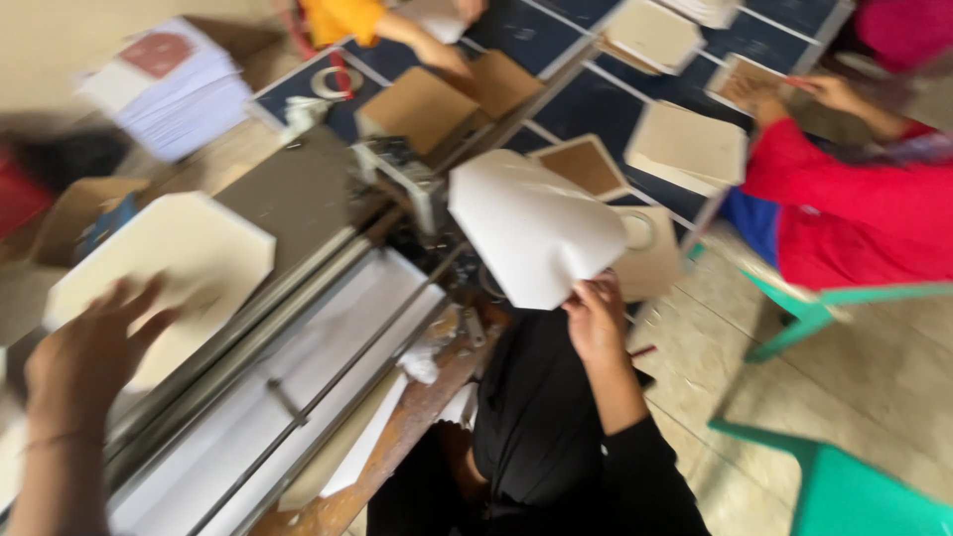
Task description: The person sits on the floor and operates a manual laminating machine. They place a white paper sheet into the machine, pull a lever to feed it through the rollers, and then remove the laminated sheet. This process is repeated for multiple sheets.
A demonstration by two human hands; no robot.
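A stack of white sheets (174, 89) with a reddish half-round print on top lay at the upper left, blurred. Brown and cream boards (685, 144) were spread across the dark blue table (596, 104) beyond the machine (298, 328), a long grey metal bed with rails. A cardboard box (69, 213) stood at the left edge.

The left hand (94, 352) reached up and forward, fingers spread, its fingertips against the lower edge of a cream board (169, 263) lying on the machine; motion blur hid whether it gripped the board or only touched it. The right hand (596, 318) was raised from a black sleeve, fingers pinched closed on the bottom corner of a white sheet (536, 228), which curved upward above the machine's right end.

Across the table, a person in a red sleeve (844, 218) and another in an orange sleeve (342, 18) handled boards.
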